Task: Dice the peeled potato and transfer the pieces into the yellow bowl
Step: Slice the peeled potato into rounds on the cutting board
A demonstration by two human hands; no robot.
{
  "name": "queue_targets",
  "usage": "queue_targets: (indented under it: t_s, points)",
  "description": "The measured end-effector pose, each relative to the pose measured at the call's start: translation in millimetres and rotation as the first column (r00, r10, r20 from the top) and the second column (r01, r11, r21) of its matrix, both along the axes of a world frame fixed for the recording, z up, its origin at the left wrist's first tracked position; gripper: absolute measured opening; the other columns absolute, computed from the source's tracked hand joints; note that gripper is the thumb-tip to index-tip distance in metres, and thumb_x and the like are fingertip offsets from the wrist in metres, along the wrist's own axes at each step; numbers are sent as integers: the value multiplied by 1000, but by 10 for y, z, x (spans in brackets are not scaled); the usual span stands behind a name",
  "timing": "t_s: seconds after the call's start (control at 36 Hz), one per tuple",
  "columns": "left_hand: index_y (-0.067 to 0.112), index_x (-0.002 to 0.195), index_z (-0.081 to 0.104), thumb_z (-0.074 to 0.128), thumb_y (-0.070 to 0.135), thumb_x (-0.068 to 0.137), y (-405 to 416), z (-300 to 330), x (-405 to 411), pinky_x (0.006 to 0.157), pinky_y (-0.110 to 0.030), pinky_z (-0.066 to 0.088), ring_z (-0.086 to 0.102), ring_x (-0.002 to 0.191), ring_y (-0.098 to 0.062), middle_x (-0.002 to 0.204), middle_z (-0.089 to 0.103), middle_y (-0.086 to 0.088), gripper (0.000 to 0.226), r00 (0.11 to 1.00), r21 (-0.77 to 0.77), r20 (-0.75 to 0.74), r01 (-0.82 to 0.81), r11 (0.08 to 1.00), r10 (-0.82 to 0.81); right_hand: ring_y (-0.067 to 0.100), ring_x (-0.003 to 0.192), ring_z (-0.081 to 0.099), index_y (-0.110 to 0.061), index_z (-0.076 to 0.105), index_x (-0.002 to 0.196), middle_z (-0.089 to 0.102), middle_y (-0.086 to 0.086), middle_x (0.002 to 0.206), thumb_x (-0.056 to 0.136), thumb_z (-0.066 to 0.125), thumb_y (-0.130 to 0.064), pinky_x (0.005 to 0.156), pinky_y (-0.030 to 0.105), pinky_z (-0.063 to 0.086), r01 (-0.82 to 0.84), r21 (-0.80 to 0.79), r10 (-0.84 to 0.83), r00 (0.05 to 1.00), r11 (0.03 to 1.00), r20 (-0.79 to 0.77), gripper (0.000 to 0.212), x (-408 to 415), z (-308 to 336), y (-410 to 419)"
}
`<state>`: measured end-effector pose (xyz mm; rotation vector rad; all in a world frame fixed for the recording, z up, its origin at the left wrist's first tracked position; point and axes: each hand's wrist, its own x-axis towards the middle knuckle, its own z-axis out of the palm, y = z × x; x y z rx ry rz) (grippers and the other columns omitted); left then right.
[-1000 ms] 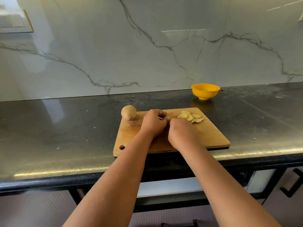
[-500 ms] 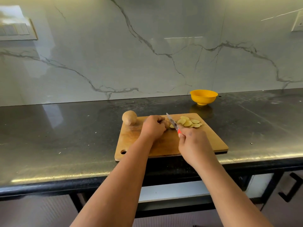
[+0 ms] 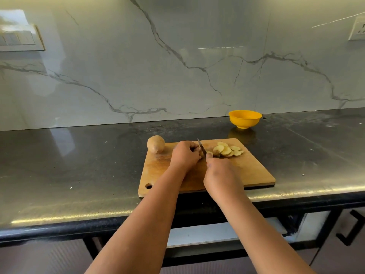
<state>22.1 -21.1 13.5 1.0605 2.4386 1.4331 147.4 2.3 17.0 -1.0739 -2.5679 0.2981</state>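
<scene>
A wooden cutting board (image 3: 250, 171) lies on the dark counter. My left hand (image 3: 184, 155) is curled over the potato piece being cut, which it hides. My right hand (image 3: 221, 173) grips a knife (image 3: 201, 148) whose blade points away from me, right beside the left fingers. Several pale round potato slices (image 3: 227, 150) lie fanned out just right of the blade. A whole potato (image 3: 155, 144) rests at the board's far left corner. The yellow bowl (image 3: 245, 118) stands empty behind the board, near the wall.
The black stone counter (image 3: 79, 165) stretches to both sides, backed by a marble wall (image 3: 177, 56). A switch panel (image 3: 19, 39) is on the wall at left, a socket (image 3: 357, 28) at right. Cabinet handles (image 3: 351, 228) show below the counter edge.
My right hand pulled back toward me and the knife blade came into view, first raised beside the slices, now set close against my left fingers. The camera tilted slightly.
</scene>
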Motion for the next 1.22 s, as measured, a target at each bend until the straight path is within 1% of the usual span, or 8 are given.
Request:
queue_targets:
  t_s: [0.25, 0.44, 0.75, 0.86, 0.94, 1.06, 1.17, 1.22]
  points:
    - [9, 103, 74, 57, 10, 97, 6, -22, -19, 61, -13, 44, 56, 69, -2, 93, 73, -3, 18, 997, -20, -82, -3, 1000, 1, 20, 110, 60, -17, 34, 149, 58, 6, 127, 101, 40, -7, 75, 25, 48, -19, 33, 17, 997, 999, 81, 49, -98, 129, -36]
    - [10, 102, 74, 62, 14, 95, 31, -49, -40, 79, -33, 56, 67, 85, -19, 90, 73, -5, 15, 997, 3, -78, -3, 1000, 3, 21, 113, 58, -15, 28, 151, 55, 8, 132, 100, 46, -6, 82, 27, 51, -17, 16, 14, 981, 1000, 192, 55, -35, 160, -76]
    - [10, 111, 71, 63, 15, 94, 24, -60, -70, 85, -28, 52, 64, 96, -15, 105, 71, -3, 19, 999, 10, -54, -10, 1000, 11, 27, 116, 56, -14, 50, 133, 55, 10, 127, 94, 60, -11, 95, 37, 50, -29, -75, 51, 950, 997, 307, 40, -225, 308, 14]
    - [13, 115, 67, 58, 14, 97, 22, -68, -95, 91, -38, 57, 67, 96, -19, 105, 70, -5, 20, 1000, 2, 12, -11, 1000, 11, 25, 108, 59, -17, 53, 130, 59, 7, 120, 89, 62, -6, 90, 35, 53, -62, -82, 86, 940, 995, 330, 44, -18, 229, 84]
    - [15, 120, 63, 51, 14, 100, 14, -58, -96, 88, -36, 58, 68, 91, -14, 104, 68, -3, 23, 998, -4, 53, -27, 1000, 27, 22, 97, 62, -25, 54, 132, 61, 1, 106, 91, 56, -4, 80, 33, 54, -68, -74, 84, 963, 995, 258, 46, 223, 117, 214]
    - [18, 126, 60, 45, 11, 102, -3, -42, -68, 87, -36, 59, 67, 89, -13, 107, 66, -2, 29, 997, -6, 64, -41, 999, 41, 21, 112, 59, -37, 49, 141, 59, -1, 133, 99, 48, -13, 94, 30, 50, -126, -87, 136, 985, 988, 111, 48, 432, 88, 437]
    - [16, 127, 59, 48, 20, 102, -25, -19, -27, 88, -38, 58, 67, 92, -16, 105, 67, -2, 28, 999, -24, 44, -30, 999, 31, 15, 92, 58, -32, 59, 133, 66, 1, 121, 101, 47, -23, 68, 17, 41, -190, 0, 190, 980, 982, -63, 36, 550, 43, 619]
    - [17, 125, 59, 60, 30, 97, -44, -23, -16, 91, -34, 56, 65, 96, -15, 109, 67, 1, 31, 1000, -34, 8, -19, 999, 20, 17, 95, 60, -30, 57, 135, 66, 3, 121, 101, 47, -24, 73, 22, 47, -174, 11, 174, 975, 985, -138, 36, 568, 47, 689]
